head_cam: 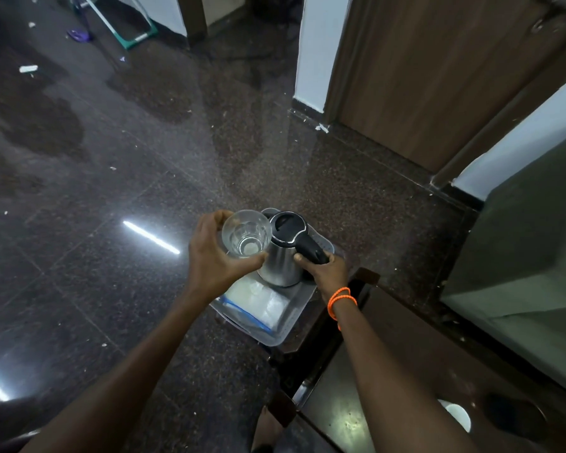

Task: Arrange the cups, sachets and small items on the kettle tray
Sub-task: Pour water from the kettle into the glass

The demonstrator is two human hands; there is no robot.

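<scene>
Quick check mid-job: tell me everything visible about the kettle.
The kettle has a brushed steel body, a shut black lid with a chrome rim, and a black handle. It stands upright on the grey tray. The right hand grips the handle; a clear glass, held by the left hand, sits against its left side.

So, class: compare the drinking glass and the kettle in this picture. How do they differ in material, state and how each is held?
The glass is clear and open-topped; the kettle is steel with a closed black lid. The left hand grips the glass round its side; the right hand grips the kettle's handle. The glass looks smaller. Both are upright over the grey tray.
</scene>
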